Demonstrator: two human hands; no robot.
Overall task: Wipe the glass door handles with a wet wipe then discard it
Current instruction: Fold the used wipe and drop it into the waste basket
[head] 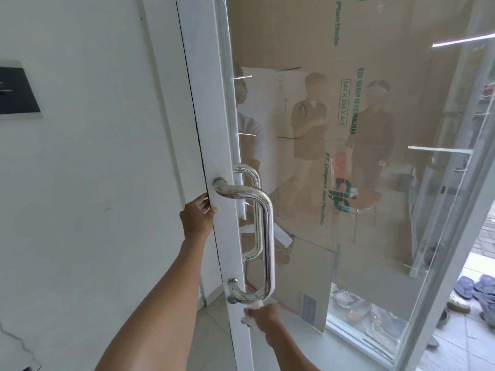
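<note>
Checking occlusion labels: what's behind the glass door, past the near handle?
Through the glass door: a second handle on the far side and cardboard sheets with green print. Shoes show low down. Reflections of people veil the rest.

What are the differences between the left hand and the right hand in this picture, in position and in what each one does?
The left hand is higher and grips the edge of the white door frame; the right hand is lower, just under the bottom bend of the near chrome handle. The left hand holds no cloth, while the right hand is closed on a white wet wipe pressed against that bend. Both hands are bare.
</note>
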